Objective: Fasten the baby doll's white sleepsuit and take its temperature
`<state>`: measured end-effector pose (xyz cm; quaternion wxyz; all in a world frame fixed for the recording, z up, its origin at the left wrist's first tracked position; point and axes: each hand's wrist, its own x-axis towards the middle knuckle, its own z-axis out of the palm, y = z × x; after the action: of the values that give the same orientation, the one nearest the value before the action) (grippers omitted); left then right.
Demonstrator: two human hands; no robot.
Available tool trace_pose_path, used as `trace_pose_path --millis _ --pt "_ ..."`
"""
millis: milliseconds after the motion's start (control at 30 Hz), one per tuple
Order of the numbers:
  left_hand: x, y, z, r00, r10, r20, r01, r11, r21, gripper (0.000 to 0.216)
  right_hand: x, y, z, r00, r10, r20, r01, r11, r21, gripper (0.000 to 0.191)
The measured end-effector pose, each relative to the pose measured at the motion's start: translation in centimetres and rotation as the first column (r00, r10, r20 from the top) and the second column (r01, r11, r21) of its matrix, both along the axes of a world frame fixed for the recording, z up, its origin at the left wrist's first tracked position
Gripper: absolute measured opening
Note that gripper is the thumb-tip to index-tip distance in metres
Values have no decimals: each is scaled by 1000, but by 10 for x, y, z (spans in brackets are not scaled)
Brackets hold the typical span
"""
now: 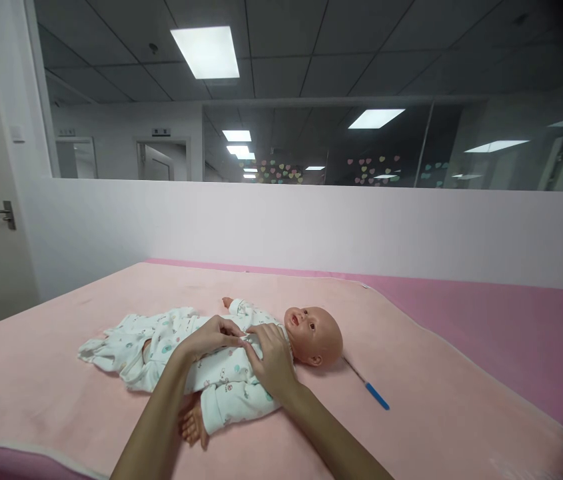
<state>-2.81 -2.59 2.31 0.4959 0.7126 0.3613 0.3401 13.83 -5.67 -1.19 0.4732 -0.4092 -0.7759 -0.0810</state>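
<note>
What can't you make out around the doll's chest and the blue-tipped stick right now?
Head view only:
- The front closure of the white patterned romper: covered by the left hand and right hand, so snaps or buttons cannot be told.
- The bald plastic baby doll: its far hand is partly hidden behind the sleeve.
- The thin blue-tipped stick: too small to identify.

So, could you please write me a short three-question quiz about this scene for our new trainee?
1. True or false: both hands touch the front of the white printed romper on the bald plastic baby doll.
2. What lies on the pink towel beside the doll's head? A) scissors B) thin blue-tipped stick C) bottle
3. Which way does the doll face?

Key: 1 true, the left hand and right hand pinch it at the chest. 2 B. 3 Upward, lying on its back.
</note>
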Motion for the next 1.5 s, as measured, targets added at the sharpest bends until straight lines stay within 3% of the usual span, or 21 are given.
trace_pose_path --millis 333,967,1500 --pt "0 1 0 997 7 -71 -7 1000 -5 27 0 2 -1 1000 25 13 -25 1000 -13 12" --pt "1 0 2 1000 10 2 -9 999 -36 13 0 6 -2 997 49 62 -51 998 22 16" --pt "1 -1 2 1000 20 8 -20 999 -42 15 0 6 -2 996 37 77 -39 999 26 17"
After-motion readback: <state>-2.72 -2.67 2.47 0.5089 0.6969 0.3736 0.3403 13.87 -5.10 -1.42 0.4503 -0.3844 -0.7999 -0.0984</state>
